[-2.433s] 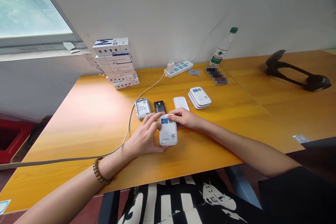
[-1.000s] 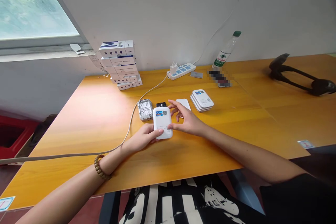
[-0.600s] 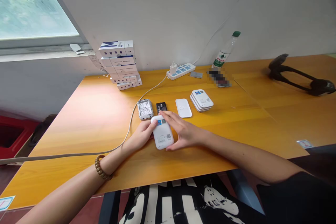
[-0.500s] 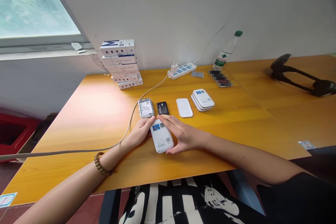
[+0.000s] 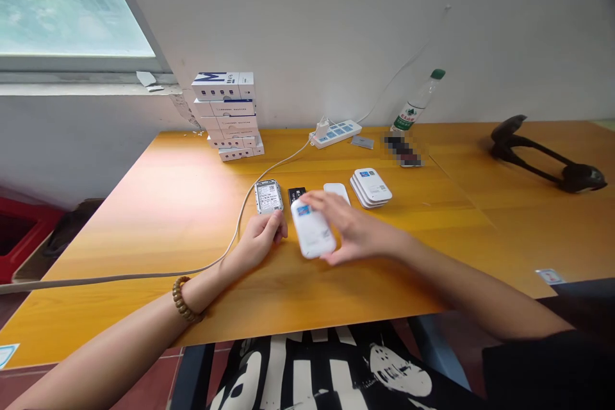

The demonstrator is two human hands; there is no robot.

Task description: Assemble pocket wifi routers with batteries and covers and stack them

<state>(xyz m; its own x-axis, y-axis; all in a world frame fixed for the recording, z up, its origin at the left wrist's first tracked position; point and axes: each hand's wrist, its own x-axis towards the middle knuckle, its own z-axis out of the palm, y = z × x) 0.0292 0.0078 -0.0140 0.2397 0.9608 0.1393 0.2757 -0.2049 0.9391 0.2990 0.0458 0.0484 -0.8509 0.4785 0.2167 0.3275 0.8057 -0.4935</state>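
Note:
My right hand grips a white portable Wi-Fi router by its edges, raised over the table and slightly blurred. The router's labelled face is turned up. My left hand rests with curled fingers and nothing visible in them, just below an opened router with its inner label showing. A black battery lies beside that router, partly covered by the held one. Behind my right hand is a loose white back cover, also partly hidden. To its right is a stack of several white routers.
Stacked white boxes stand at the back left. A white cable crosses the table from a power strip. Further right are a grey card, a water bottle, a blurred-out phone and a black framed object.
My left hand has let go of the router, and its fingers have curled. My right hand has lifted the router and carried it right, over part of the battery and toward the back cover.

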